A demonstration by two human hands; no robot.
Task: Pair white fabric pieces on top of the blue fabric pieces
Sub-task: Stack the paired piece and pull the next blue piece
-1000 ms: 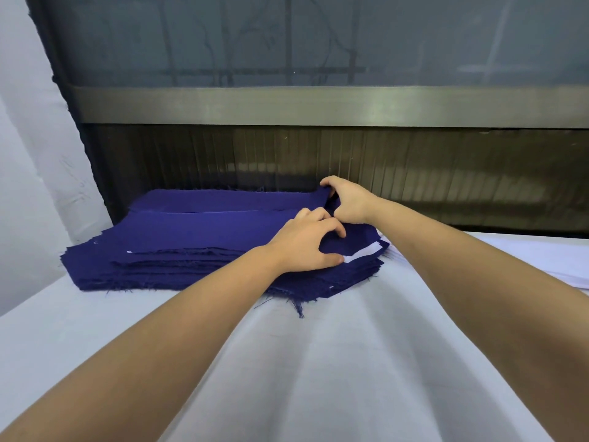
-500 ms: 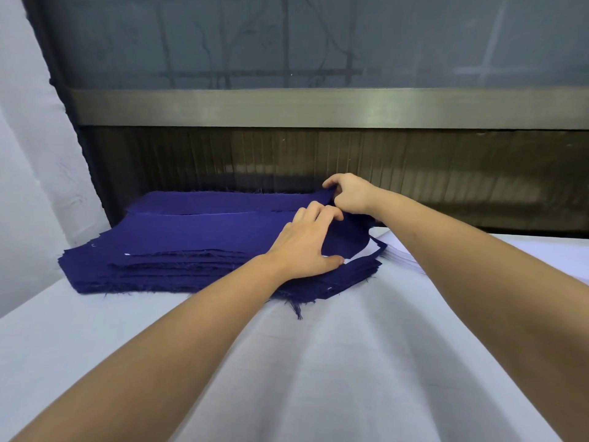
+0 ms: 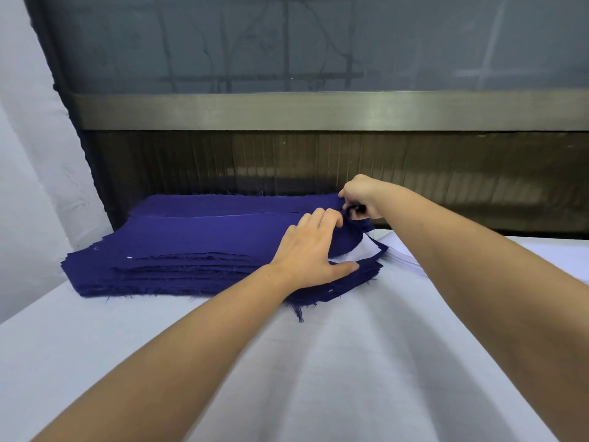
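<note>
Head view: left hand (image 3: 310, 247) lying over the right end of a thick stack of dark blue woven fabric pieces (image 3: 191, 247). Its fingers are curling over the top blue piece (image 3: 349, 237), which is bulging up into a rounded flap there, and its thumb is stretching out flat on the layers under the flap. Right hand (image 3: 360, 196) is reaching further back, fingers bent tight, pinching a blue corner (image 3: 345, 209) at the far right end of the stack. Cannot tell whether that corner belongs to the same piece. The hands are sitting close together, fingertips almost meeting.

Under the raised flap a flat white fabric piece (image 3: 360, 255) is showing, smooth, with a straight cut edge, lying on the blue layers below. A thin white line is also running across the stack top further back.

Blue pieces are lying flat on each other, slightly offset, edges raw and fraying, loose threads hanging at the front. The stack is sitting on a smooth white cloth table cover (image 3: 318, 362), which is creasing in soft folds toward the camera. Just right of the stack a low pile of thin white sheets (image 3: 404, 260) is fanning out from behind the right forearm.

Behind the stack, a dark ribbed panel (image 3: 223, 164) is standing under a dull brushed metal rail (image 3: 318, 110), with grey glass (image 3: 287, 43) above it.
</note>
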